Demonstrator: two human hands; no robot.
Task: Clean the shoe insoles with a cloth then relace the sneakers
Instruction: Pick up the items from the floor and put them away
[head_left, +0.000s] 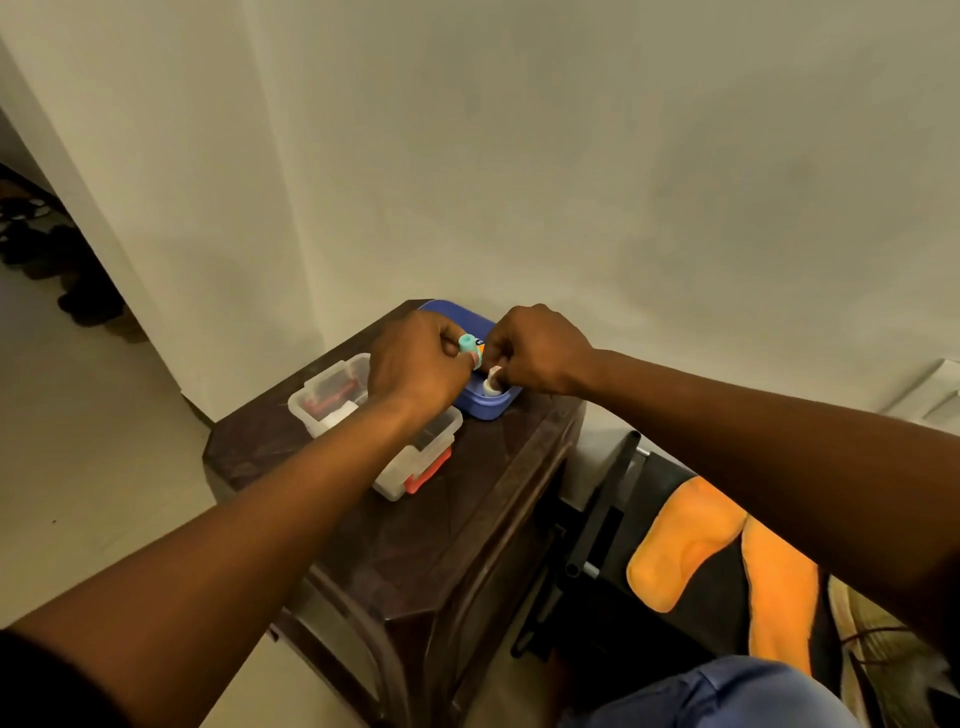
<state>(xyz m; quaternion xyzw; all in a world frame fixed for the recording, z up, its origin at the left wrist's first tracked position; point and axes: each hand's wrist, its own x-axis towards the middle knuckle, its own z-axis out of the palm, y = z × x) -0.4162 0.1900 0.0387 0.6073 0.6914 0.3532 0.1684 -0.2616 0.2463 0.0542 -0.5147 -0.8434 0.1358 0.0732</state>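
Here both hands work over a blue box (485, 408) at the far corner of a dark wooden surface (405, 530). The left hand (415, 364) has its grip curled round a small teal cap (470, 349). The right hand (535, 353) pinches a small white object (492, 382) just above the box. A clear plastic container (332, 397) sits beside it, partly under the left wrist. Two orange insoles (727, 561) lie lower right, well apart.

Both forearms (291, 499) bare to past the elbow, no watch or rings seen. Dark sleeve edge (47, 686) at lower left. Blue denim trousers (727, 696) at lower right.
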